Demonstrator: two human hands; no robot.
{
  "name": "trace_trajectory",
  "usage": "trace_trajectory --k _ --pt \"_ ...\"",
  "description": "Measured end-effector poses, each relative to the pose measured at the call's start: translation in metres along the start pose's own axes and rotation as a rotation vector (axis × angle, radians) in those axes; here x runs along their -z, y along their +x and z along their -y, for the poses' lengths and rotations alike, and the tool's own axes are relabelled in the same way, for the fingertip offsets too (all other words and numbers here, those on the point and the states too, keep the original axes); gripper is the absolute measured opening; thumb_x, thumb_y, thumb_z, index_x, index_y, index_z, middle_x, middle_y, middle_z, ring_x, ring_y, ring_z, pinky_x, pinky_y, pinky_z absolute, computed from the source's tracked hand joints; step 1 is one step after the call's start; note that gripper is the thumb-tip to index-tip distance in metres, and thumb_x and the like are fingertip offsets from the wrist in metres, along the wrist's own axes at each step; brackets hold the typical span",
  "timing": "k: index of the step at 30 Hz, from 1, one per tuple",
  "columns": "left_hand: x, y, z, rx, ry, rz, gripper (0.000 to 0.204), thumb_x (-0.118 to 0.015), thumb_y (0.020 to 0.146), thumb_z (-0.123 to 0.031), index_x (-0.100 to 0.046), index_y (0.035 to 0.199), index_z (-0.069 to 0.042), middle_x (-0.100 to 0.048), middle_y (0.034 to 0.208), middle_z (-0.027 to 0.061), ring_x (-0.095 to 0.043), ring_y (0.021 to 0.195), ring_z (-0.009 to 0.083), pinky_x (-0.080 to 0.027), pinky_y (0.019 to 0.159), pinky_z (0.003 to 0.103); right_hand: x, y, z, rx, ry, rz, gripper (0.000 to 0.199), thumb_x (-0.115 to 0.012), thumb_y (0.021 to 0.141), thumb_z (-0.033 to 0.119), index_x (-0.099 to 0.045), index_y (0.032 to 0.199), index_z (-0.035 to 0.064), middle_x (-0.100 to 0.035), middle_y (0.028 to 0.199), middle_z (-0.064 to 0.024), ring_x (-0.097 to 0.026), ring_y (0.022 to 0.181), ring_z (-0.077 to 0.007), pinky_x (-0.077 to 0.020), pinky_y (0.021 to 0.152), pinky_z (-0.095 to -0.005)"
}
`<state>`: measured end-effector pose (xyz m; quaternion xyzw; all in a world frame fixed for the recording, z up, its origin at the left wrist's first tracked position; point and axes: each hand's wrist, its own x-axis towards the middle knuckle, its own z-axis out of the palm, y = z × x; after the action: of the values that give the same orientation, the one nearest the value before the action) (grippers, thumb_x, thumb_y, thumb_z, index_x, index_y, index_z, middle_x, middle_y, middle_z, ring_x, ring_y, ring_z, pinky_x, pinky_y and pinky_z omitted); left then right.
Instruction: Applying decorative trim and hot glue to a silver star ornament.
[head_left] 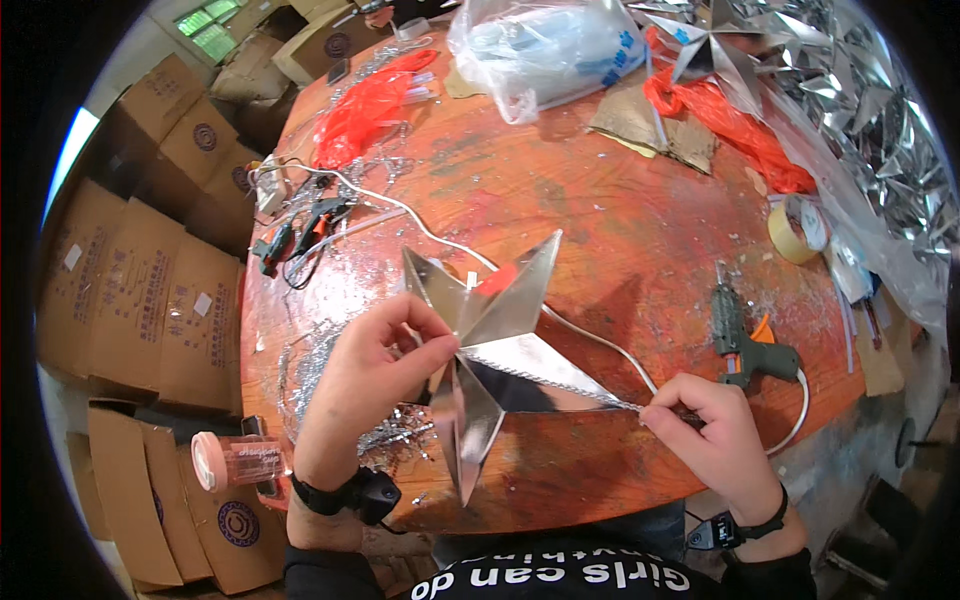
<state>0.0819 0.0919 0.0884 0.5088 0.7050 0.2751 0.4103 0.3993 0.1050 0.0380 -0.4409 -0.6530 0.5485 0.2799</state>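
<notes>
Left hand (pixel 385 360) and right hand (pixel 705 425), fingertips closed, pinch a twisted silver strand (pixel 545 379) along our mirrored, faceted star (pixel 510 315).
We note a crinkled clear bag (pixel 515 92), whitish-blue contents inside.

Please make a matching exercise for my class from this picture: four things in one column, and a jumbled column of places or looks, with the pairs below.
Things
1. Star
2. Strand
3. Tape roll
4. Jar

Descriptions
A. Pale yellow, near the right edge of the table
B. Pink-lidded, at the lower left
C. Thin and silver, running to the right hand
D. Shiny and pointed, with the left hand at its middle

Pairs: 1-D, 2-C, 3-A, 4-B
</notes>
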Motion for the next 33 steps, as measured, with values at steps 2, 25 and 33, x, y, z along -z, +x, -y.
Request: trace_trajectory --k 2,25,33 --pt "0.000 -0.001 -0.002 0.050 -0.036 -0.015 0.010 -0.072 0.088 -0.008 -0.062 0.090 -0.007 -0.059 0.081 -0.0064 -0.051 0.075 0.0011 -0.041 0.067 0.019 0.001 0.001 -0.002 -0.035 0.000 0.028 0.014 -0.071 0.092 0.012 -0.065 0.086 0.0008 -0.061 0.064 -0.0026 -0.053 0.056 -0.0056 -0.0402 0.052 -0.0238" --pt "-0.007 0.003 0.010 -0.110 -0.018 -0.067 0.009 -0.070 0.090 -0.005 -0.061 0.090 -0.003 -0.055 0.067 -0.0036 -0.047 0.055 0.0006 -0.036 0.048 0.019 0.000 0.008 -0.014 -0.051 -0.025 0.117 0.021 -0.065 0.096 0.019 -0.065 0.087 0.0006 -0.054 0.061 -0.0025 -0.046 0.054 -0.0061 -0.0359 0.051 -0.0269" --pt "-0.006 0.004 0.011 -0.079 -0.072 -0.045 0.009 -0.069 0.090 -0.006 -0.061 0.091 -0.003 -0.054 0.066 -0.0033 -0.048 0.051 0.0015 -0.035 0.045 0.020 -0.003 0.009 -0.017 -0.057 -0.021 0.140 0.020 -0.064 0.096 0.019 -0.065 0.089 0.0006 -0.054 0.062 -0.0057 -0.047 0.056 -0.0092 -0.0377 0.053 -0.0287"
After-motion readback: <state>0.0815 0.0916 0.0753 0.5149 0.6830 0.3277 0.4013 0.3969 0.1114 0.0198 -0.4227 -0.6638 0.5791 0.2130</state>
